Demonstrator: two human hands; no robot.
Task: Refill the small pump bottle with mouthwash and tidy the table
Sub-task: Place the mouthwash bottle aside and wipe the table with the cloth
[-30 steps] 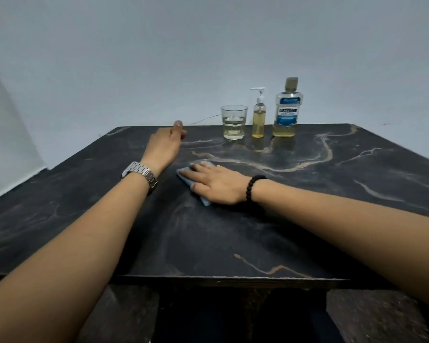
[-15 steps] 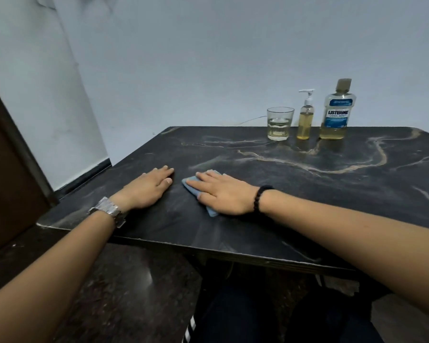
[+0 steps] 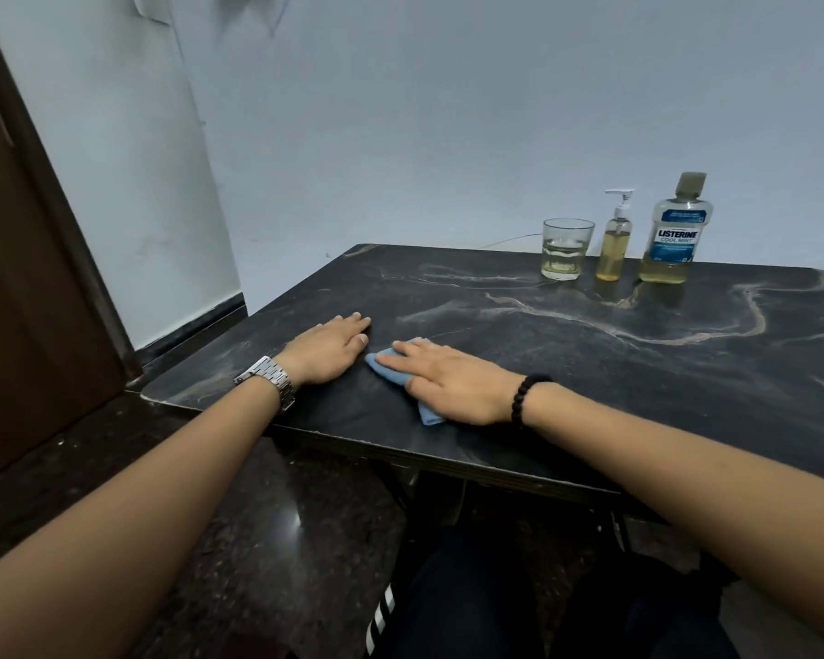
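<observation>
A small pump bottle (image 3: 615,244) of yellow liquid stands at the far edge of the dark marble table (image 3: 591,354), between a glass (image 3: 564,249) with a little yellow liquid and a capped Listerine mouthwash bottle (image 3: 671,235). My right hand (image 3: 453,380) lies flat, fingers together, pressing a blue cloth (image 3: 386,366) onto the table near its front left part. Just left of the cloth my left hand (image 3: 327,349) rests palm down on the table, holding nothing.
The table's front edge (image 3: 400,456) and left corner are close to both hands. A dark door (image 3: 25,278) stands at the left beside a pale wall. My legs show under the table.
My left hand has come back from the far side of the table to beside the cloth. My right hand with the cloth has slid toward the front left. The view has swung left.
</observation>
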